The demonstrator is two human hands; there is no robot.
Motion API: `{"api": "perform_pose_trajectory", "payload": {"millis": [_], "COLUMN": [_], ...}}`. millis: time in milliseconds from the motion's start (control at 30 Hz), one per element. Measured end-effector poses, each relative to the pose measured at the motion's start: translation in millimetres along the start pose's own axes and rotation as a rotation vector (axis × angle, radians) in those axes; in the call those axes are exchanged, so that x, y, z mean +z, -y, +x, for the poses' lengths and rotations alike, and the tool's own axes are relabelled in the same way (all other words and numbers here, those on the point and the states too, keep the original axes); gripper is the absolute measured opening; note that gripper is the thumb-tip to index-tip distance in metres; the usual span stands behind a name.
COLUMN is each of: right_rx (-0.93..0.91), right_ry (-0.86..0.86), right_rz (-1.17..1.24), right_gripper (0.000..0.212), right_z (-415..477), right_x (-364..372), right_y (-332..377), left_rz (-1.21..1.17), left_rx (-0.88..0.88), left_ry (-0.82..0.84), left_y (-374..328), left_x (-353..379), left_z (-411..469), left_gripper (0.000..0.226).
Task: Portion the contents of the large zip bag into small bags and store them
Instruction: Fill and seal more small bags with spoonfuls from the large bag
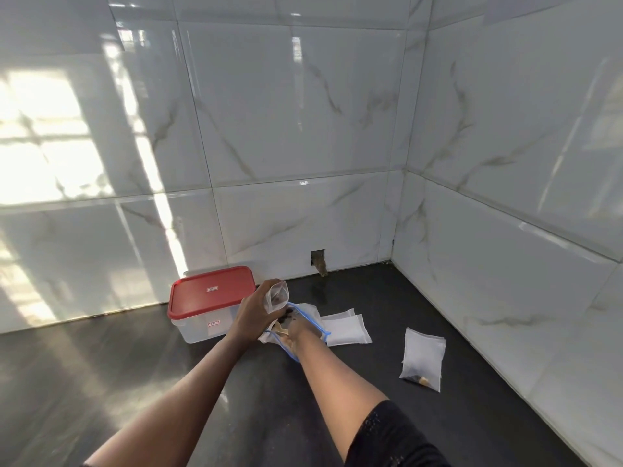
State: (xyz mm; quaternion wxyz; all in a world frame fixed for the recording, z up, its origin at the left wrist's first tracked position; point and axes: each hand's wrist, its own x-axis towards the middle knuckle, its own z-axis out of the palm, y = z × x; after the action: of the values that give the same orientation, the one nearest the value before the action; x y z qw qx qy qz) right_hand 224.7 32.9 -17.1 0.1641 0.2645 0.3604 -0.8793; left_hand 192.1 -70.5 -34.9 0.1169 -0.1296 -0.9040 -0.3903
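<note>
- Head view: left hand [255, 311] grips a small bag [278, 294] round its lower part and holds it off the counter [371, 298]. The bag's long axis is roughly upright and its open end looks to be on top. Some dark bits show inside.
- Right hand [297, 329] is pushed into the mouth of the large zip bag [312, 313], which lies on the counter with its blue zip edge spread round the wrist. The fingers are hidden by plastic and dark contents, so I can't tell if they pinch anything.
- Key relation: the small bag's opening sits just above and left of the right hand, near but apart. My read: the next transfer is a short lift up-left, with the right hand doing the travel and the left only presenting the mouth.
- Empty small bags [349, 326] are stacked flat just right of the large bag.
- One filled small bag [423, 362] lies well apart to the right.
- Red-lidded container [212, 291] stands shut, just left of the left hand. Likely the storage spot.
</note>
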Motion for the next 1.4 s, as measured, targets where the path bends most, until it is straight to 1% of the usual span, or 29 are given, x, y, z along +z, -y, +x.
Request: {"api": "perform_pose_trajectory", "payload": {"millis": [67,133,167,200,233,300,333,367,400,433,467,500,567,633,700,767,800,867,900,933,967,1000,1033,1100,1167,1267,1400], "right_rx": [-0.01,-0.016,-0.03,-0.03,-0.063,-0.118,-0.113,-0.123,-0.112,-0.179,-0.249,-0.219,-0.014,-0.061,-0.072,-0.061,-0.122,-0.185,-0.227,-0.267,-0.273,-0.249,-0.234,-0.242,-0.276,-0.34,-0.336], "right_ry": [-0.069,-0.166,-0.192,-0.178,-0.152,-0.149,-0.17,-0.194,-0.249,-0.251,-0.27,-0.24,-0.15,-0.122,-0.136,-0.172,-0.207,-0.294,-0.335,-0.374,-0.39,-0.376,-0.367,-0.393,-0.442,-0.514,-0.511], "right_rz": [-0.046,-0.204,-0.218,-0.233,-0.264,-0.322,-0.379,-0.374,-0.433,-0.662,-0.793,-0.728,-0.357,-0.282,-0.261,-0.161,-0.288,-0.399,-0.496,-0.511,-0.568,-0.702,-0.76,-0.799,-0.843,-1.048,-1.111], "right_gripper": [0.031,0.029,0.023,0.019,0.021,0.035,0.04,0.044,0.049,0.054,0.056,0.053,0.044,0.041,0.04,0.039,0.041,0.045,0.046,0.045,0.042,0.038,0.035,0.033,0.036,0.044,0.049], "right_z": [19,31,35,36,37,36,43,46,49,48,51,53,50,48,36,28,24,22,21,23,20,16,13,11,5,2,-1], "right_x": [1,-2,-6,-8,-10,-11,-10,-13,-17,-18,-19,-21,-18,-22,-25,-23,-23,-24,-24,-26,-27,-28,-27,-30,-31,-39,-43], "right_y": [-2,-3,-1,1,0,1,2,4,2,-1,-1,-1,3,-2,-3,1,4,9,11,14,16,15,18,23,29,39,54], "left_rz": [0.007,-0.011,-0.02,-0.029,-0.032,-0.037,-0.039,-0.039,-0.041,-0.035,-0.027,-0.016,0.004,0.008,0.001,-0.009,-0.017,-0.041,-0.056,-0.072,-0.087,-0.097,-0.105,-0.13,-0.167,-0.196,-0.206], "left_rx": [0.004,-0.008,-0.01,-0.012,-0.017,-0.014,-0.013,-0.011,-0.004,-0.003,-0.001,0.0,0.007,0.005,-0.01,-0.025,-0.033,-0.064,-0.083,-0.099,-0.111,-0.122,-0.132,-0.153,-0.163,-0.173,-0.179], "left_ry": [-0.002,-0.005,-0.01,-0.009,-0.01,0.001,0.004,0.013,0.023,0.04,0.06,0.081,0.113,0.124,0.11,0.084,0.067,0.024,0.005,-0.01,-0.02,-0.028,-0.037,-0.057,-0.081,-0.104,-0.115], "left_y": [-1,-1,-3,-4,-7,-11,-13,-14,-13,-13,-14,-14,-15,-15,-16,-18,-20,-25,-28,-30,-33,-34,-35,-37,-38,-40,-42], "left_x": [-2,-1,0,3,4,9,11,12,15,17,20,22,25,26,25,24,24,26,28,30,32,33,34,33,31,29,27], "left_z": [-2,-1,-1,0,0,1,1,1,1,0,-1,-3,-7,-10,-10,-8,-6,-3,-2,-2,-1,-1,-1,0,2,5,7], "left_gripper": [0.05,0.051,0.051,0.051,0.052,0.053,0.053,0.053,0.053,0.053,0.054,0.055,0.056,0.056,0.056,0.057,0.056,0.055,0.053,0.052,0.051,0.051,0.05,0.048,0.045,0.044,0.046]}}
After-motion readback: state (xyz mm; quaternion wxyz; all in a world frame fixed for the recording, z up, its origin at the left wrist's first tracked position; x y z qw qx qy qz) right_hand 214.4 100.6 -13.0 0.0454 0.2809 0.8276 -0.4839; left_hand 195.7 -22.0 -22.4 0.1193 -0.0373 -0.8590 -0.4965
